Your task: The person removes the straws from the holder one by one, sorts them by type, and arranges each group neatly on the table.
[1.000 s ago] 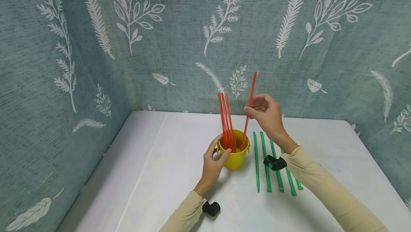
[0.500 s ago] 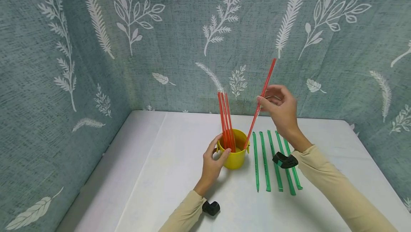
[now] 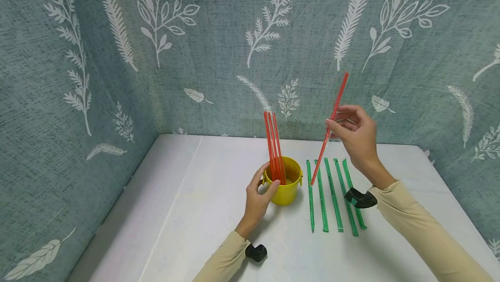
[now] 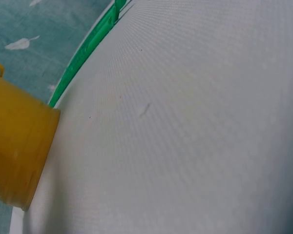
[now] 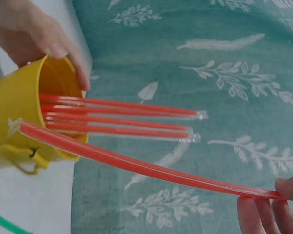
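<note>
In the head view my left hand (image 3: 255, 204) holds a small yellow bucket (image 3: 287, 194) at its left side, thumb over the near rim. Several red straws (image 3: 279, 147) in clear wrappers lean together inside it, their tops standing well above the rim. My right hand (image 3: 360, 136) pinches another wrapped red straw (image 3: 339, 95) between thumb and fingers, right of the bucket. This straw slants, its lower end overlapping the leftmost green wrapped stick. The right wrist view shows the held straw (image 5: 132, 165) in front of the bucket (image 5: 14, 107), outside its mouth.
Several thin green wrapped sticks (image 3: 333, 195) lie in a spread row on the white table (image 3: 195, 212), right of the bucket. Teal leaf-patterned cloth (image 3: 218, 56) rises behind and at the sides. The left wrist view catches one green stick (image 4: 88, 51) behind the bucket.
My right hand has drawn the straw up and rightward, from inside the bucket to beyond its right rim, above the green sticks. The left hand and the bucket stay put.
</note>
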The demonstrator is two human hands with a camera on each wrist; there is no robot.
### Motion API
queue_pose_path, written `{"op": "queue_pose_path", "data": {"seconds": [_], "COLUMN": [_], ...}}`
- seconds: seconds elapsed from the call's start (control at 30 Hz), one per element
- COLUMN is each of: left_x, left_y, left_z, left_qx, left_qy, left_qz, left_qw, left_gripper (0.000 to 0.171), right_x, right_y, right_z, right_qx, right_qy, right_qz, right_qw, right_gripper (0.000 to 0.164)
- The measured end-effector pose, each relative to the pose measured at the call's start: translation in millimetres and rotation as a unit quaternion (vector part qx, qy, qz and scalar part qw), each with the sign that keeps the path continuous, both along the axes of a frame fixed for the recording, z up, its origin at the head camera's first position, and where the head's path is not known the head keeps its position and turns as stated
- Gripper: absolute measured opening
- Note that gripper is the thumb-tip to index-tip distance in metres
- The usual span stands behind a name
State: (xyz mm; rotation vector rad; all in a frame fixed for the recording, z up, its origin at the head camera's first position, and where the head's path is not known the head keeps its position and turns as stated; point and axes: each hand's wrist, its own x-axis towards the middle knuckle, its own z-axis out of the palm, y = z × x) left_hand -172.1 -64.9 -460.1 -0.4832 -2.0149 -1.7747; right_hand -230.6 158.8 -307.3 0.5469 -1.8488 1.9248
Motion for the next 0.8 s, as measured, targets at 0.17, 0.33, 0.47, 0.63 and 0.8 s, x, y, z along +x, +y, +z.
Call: {"op": "queue_pose_path", "data": {"seconds": [0.17, 0.33, 0.47, 0.63, 0.8], "left_x": [0.0, 0.3, 0.4, 0.3, 0.8], "left_y": [0, 0, -1, -1, -1], "left_z": [0.2, 0.2, 0.3, 0.1, 0.0], "left_qx": [0.0, 0.0, -0.002, -0.002, 0.001], "left_qy": [0.001, 0.004, 0.004, 0.003, 0.001], "left_qz": [-0.002, 0.0, -0.001, 0.001, 0.002], "left_qw": [1.0, 1.0, 1.0, 1.0, 1.0], "left_gripper": [0.05, 0.05, 0.05, 0.05, 0.05], "right_x": [1.2, 1.9, 3.0, 4.5, 5.8], "right_y": [10, 20, 28, 34, 39], "right_z": [-5.4, -11.1, -15.4, -20.0, -24.3], "right_qx": [0.009, 0.02, 0.027, 0.044, 0.062], "right_qy": [-0.007, -0.015, -0.021, -0.028, -0.034], "right_qz": [-0.004, -0.009, -0.015, -0.026, -0.038], "right_qw": [1.0, 1.0, 0.999, 0.998, 0.997], "right_gripper": [0.036, 0.036, 0.036, 0.036, 0.036]}}
